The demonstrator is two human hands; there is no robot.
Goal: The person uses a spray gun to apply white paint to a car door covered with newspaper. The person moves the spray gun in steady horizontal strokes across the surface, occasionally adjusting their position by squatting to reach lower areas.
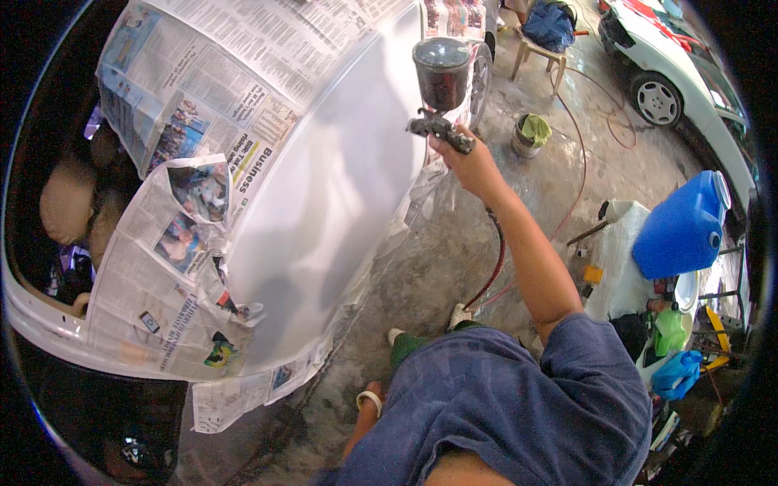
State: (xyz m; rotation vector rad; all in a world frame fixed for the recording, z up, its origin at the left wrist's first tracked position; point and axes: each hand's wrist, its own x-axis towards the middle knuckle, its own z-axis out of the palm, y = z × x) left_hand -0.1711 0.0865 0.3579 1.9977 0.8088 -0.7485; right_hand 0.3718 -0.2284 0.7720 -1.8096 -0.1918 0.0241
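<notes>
My right hand [468,162], arm stretched forward, is closed round the grip of a spray gun [442,130]. A dark, stained paint cup [442,81] stands upright on top of the gun. The gun is over the edge of a white-painted car panel [324,194], whose surface shows greyish shaded patches. Newspaper sheets [267,73] cover the car on the panel's far and left sides. My left hand [375,390] hangs low beside my body, a white band [369,400] at its wrist; its fingers are mostly hidden.
A hose [496,259] runs from the gun down to the concrete floor [413,279]. A bucket with a green cloth [531,134] and a stool [539,61] stand ahead. At right are a blue jerrycan [683,225], smaller containers [671,332] and another white car [689,105].
</notes>
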